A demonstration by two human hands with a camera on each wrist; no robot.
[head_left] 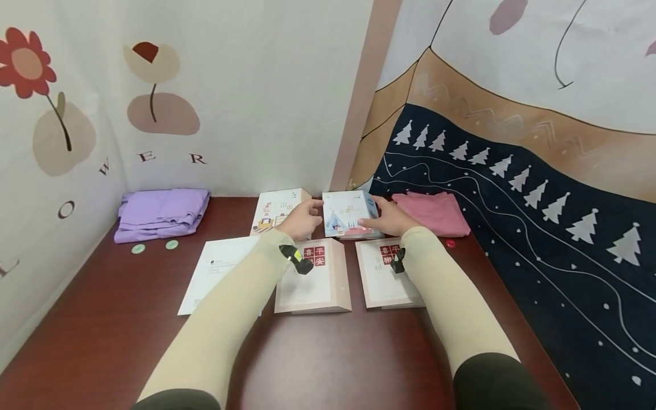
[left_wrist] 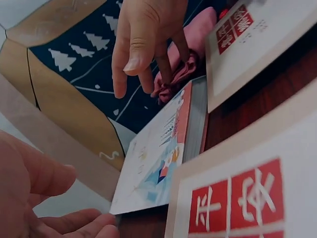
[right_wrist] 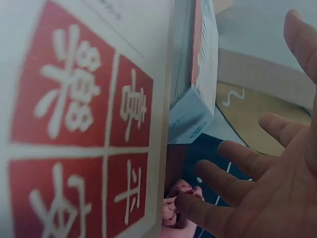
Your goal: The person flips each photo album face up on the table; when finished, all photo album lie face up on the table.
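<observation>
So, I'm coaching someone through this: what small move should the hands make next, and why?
I'd probably bring the left hand and right hand gently in against the sides of the tent-picture book. The hands are on either side of it, both look open, and neither grips it; contact from both sides should steady it before any shift.

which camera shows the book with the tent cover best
The head view: the book shows nearly its whole cover, the right hand hiding only a bit. The left wrist view has the cover slanted, plus an edge; the right wrist view shows mainly the blue side and an edge.
</observation>
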